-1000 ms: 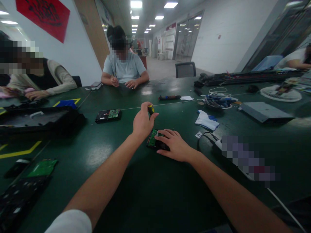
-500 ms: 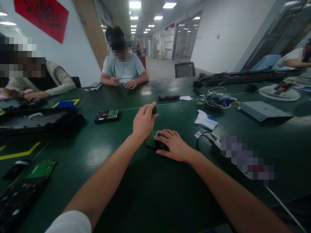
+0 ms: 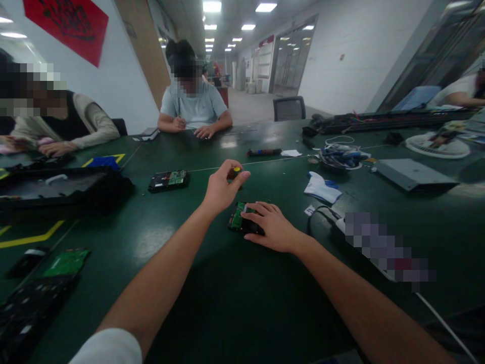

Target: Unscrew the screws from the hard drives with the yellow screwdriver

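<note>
In the middle of the table lies a hard drive (image 3: 237, 218) with its green circuit board facing up. My right hand (image 3: 273, 226) is laid across its right part, the thumb at the near edge and the other fingers over the top and far side, gripping it. Above the drive's far left corner, my left hand (image 3: 223, 187) is closed round a screwdriver (image 3: 237, 170) with a yellow and black handle. Its shaft and tip cannot be made out. A second hard drive (image 3: 168, 180) rests farther back on the left.
A black tray-like housing (image 3: 64, 187) and green circuit boards (image 3: 66, 262) are at left. A power strip (image 3: 373, 247), white glove (image 3: 320, 188), grey metal case (image 3: 415, 174) and bundled cables (image 3: 343, 155) lie at right. A co-worker (image 3: 195, 103) sits opposite.
My left hand has turned on the screwdriver handle, its fingers stretching forward and then curling back, with the yellow end showing again. My right hand and the hard drive have stayed in place.
</note>
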